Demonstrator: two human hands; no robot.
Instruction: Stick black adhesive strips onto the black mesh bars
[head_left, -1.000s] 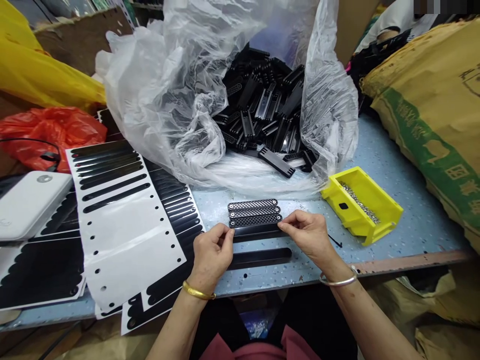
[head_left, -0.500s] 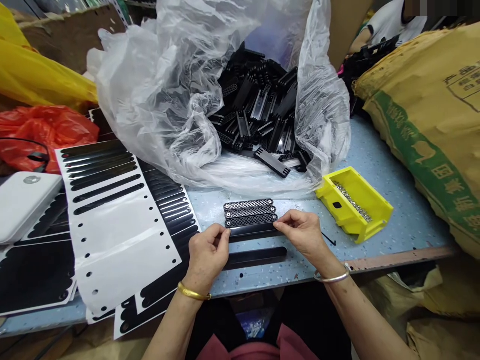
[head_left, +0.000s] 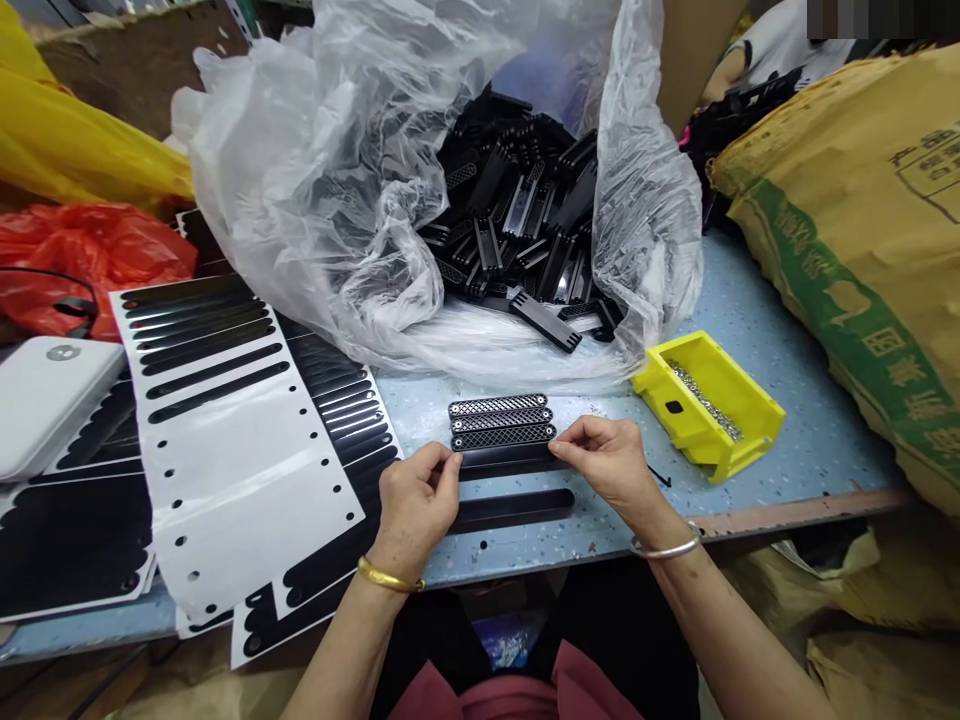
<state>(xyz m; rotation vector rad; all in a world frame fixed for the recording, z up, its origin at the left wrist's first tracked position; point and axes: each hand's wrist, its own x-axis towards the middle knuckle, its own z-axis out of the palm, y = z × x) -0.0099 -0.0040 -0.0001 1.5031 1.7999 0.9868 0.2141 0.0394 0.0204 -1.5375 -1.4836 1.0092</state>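
My left hand (head_left: 415, 496) and my right hand (head_left: 609, 463) each pinch one end of a long black strip (head_left: 508, 458) just above the blue table. Right behind the strip lie three black grille pieces (head_left: 501, 421) in a tight row. Another black strip (head_left: 514, 508) rests flat on the table below my hands. My fingers are closed on the strip's ends.
A clear plastic bag (head_left: 360, 200) full of black plastic parts (head_left: 525, 220) fills the back. White backing sheets with black strips (head_left: 225, 430) lie at left, beside a white box (head_left: 45, 400). A yellow tray (head_left: 705, 405) of small metal parts sits at right, near a large sack (head_left: 862, 230).
Both hands stay pinched on the strip beside the grille pieces; only the camera view has shifted slightly.
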